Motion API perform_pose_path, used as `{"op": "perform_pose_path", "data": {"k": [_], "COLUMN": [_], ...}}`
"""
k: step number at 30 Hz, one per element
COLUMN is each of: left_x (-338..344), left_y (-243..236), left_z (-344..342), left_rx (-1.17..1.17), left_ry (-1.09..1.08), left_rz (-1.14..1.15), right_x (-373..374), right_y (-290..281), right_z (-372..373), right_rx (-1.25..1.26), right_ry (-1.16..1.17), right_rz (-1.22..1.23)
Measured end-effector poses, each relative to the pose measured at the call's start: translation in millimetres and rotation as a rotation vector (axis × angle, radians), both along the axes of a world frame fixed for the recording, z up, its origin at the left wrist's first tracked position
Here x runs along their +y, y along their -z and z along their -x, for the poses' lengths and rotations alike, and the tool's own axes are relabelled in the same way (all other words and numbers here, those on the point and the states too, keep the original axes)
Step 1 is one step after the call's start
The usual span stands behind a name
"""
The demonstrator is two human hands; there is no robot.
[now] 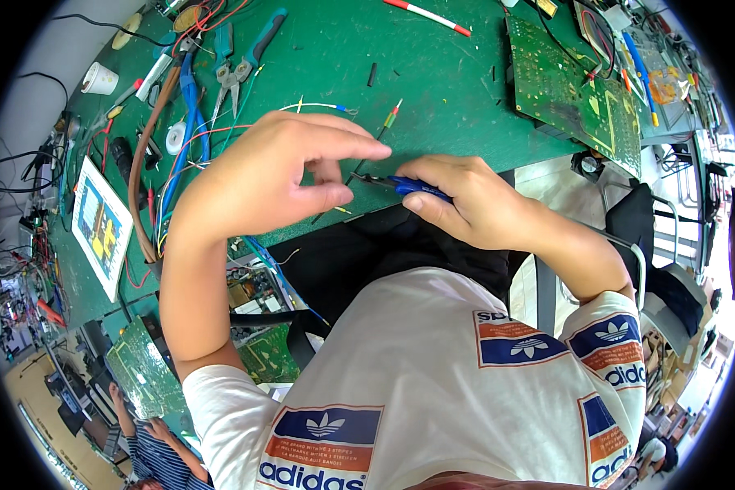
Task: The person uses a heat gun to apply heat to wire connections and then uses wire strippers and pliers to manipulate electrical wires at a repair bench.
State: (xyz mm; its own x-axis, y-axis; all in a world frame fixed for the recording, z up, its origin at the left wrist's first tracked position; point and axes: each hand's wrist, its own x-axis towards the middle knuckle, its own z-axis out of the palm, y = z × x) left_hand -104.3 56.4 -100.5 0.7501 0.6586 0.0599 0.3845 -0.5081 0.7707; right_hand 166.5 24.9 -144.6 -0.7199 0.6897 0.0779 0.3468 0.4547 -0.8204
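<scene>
My left hand [273, 167] arches over the mat, index finger stretched out, thumb and curled fingers at a thin dark wire [380, 135] with a green-and-red upper end; their grip is partly hidden. My right hand [474, 204] is closed round small blue-handled cutters [412, 187], whose metal jaws reach to that wire just right of my left thumb. A short black tube piece [371, 75] lies farther back on the green mat [433, 73].
Pliers [235, 77], cable bundles [189, 106], a cup [100, 79] and a screen [98, 224] crowd the left. A large circuit board [576, 106] lies back right, a red-and-white pen [426, 16] at the back, a chair [661, 290] at right. Another person [159, 453] works lower left.
</scene>
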Motion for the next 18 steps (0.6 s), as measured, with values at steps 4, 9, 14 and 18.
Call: {"op": "perform_pose_path", "data": {"k": [4, 9, 14, 18], "left_x": [7.7, 36.0, 89.8, 113.4], "left_y": [2.2, 15.7, 50.5, 55.1], "left_z": [2.5, 8.9, 16.2, 15.2], "left_rx": [-0.009, 0.046, 0.258, 0.309], "left_ry": [-0.039, -0.145, -0.320, -0.321], "left_rz": [0.119, 0.131, -0.008, -0.209], "right_x": [4.1, 8.3, 41.3, 59.0], "right_y": [4.5, 12.3, 33.3, 54.4], "right_z": [-3.7, -20.2, -32.4, -35.2], "right_rx": [-0.009, -0.008, -0.246, -0.347], "right_ry": [-0.005, 0.142, 0.301, 0.392], "right_rz": [0.057, -0.145, -0.622, -0.747]}}
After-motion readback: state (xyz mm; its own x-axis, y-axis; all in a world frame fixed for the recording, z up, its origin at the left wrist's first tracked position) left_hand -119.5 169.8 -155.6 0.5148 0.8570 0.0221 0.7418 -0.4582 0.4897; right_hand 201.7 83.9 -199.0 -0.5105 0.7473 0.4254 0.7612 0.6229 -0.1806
